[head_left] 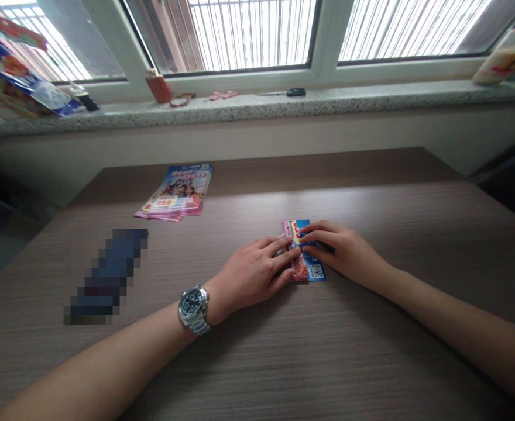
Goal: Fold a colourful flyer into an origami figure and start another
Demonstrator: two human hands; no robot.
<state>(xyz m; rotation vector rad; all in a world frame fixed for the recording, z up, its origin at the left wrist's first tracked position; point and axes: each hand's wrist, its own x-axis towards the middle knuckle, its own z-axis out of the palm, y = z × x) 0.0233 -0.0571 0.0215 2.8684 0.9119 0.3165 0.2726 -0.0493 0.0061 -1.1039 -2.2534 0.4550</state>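
A small folded leaflet (300, 270), pink and blue with a QR code at its near right corner, lies on the wooden table (240, 362). My left hand (257, 269), with a metal watch (193, 305) on its wrist, rests on the leaflet's left part, fingers slightly apart. From the right, my right hand (339, 248) touches the blue part with its fingertips, fingers bent and apart. Parts of the leaflet are hidden beneath the fingers of both hands.
Stacked colourful flyers (181, 190) lie at the back left. A dark blurred-out object (112, 272) is nearer on the left. Along the stone windowsill (349, 99) are scissors (296, 92), a red bottle (158, 88) and several packages.
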